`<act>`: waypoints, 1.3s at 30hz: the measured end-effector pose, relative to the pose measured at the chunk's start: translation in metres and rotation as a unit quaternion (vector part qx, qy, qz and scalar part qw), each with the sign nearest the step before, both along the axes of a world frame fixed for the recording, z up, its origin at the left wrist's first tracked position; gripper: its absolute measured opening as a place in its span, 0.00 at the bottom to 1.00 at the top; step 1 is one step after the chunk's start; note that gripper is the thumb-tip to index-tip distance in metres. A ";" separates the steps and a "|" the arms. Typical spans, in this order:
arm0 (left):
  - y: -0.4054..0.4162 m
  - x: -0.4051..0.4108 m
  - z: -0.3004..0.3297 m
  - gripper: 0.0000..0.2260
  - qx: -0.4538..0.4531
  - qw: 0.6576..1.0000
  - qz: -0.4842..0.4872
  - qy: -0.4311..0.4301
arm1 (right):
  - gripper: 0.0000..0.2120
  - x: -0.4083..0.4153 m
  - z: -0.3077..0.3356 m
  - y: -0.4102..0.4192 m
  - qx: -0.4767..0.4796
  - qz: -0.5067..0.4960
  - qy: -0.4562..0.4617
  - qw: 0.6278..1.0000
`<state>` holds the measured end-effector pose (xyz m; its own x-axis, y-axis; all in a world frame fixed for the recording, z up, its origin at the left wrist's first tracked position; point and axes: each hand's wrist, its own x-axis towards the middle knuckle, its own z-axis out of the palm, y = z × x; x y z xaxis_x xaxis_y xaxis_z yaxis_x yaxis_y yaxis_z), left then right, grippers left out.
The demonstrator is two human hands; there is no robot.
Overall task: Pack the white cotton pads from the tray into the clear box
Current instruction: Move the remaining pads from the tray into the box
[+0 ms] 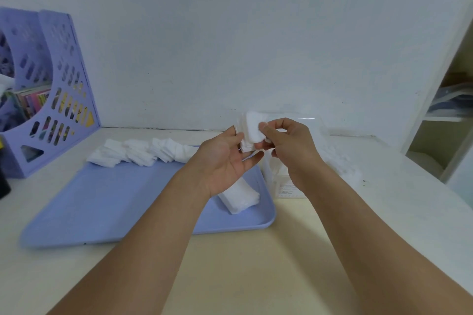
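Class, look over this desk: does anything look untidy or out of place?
Yes. The row of white cotton pads along the far edge of the lilac plastic tray has toppled and spills over its rim. More loose white cotton lies on the desk, right of the clear plastic box.

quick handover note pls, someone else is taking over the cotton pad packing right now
Left hand: holds a small stack of cotton pads upright above the tray's far right corner.
Right hand: pinches the front pad of that stack.
Blue tray: a row of pads along its far edge, one more pile near the right rim.
Clear box: right of the tray, under the right hand; contents hard to make out.
Left: put the held stack in, then both tray piles.
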<state>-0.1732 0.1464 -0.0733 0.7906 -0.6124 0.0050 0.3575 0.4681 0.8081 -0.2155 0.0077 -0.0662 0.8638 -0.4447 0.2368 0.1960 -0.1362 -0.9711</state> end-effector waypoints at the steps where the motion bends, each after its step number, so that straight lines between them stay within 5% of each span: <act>1: 0.000 0.000 0.000 0.14 -0.003 1.000 0.000 -0.002 | 0.06 0.001 -0.001 -0.001 -0.014 -0.008 -0.007 1.000; 9: -0.002 0.005 0.000 0.16 -0.036 0.999 0.013 -0.030 | 0.11 0.009 -0.007 -0.008 -0.141 -0.022 -0.032 0.989; 20: -0.003 0.005 0.001 0.18 -0.020 0.999 0.029 -0.023 | 0.03 0.008 -0.006 -0.007 -0.135 -0.045 -0.130 0.981; 34: -0.004 -0.001 0.001 0.16 0.006 0.996 0.053 -0.068 | 0.02 0.008 -0.006 -0.005 -0.030 -0.020 -0.107 0.994; 39: -0.003 0.000 0.000 0.17 0.029 0.993 0.037 -0.107 | 0.18 0.005 -0.005 -0.014 -0.200 0.017 -0.106 0.974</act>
<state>-0.1734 0.1436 -0.0734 0.8176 -0.5573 0.1447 0.1412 0.4377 0.8880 -0.2107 -0.0059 -0.0716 0.7900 -0.2517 0.5590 0.3969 -0.4850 -0.7793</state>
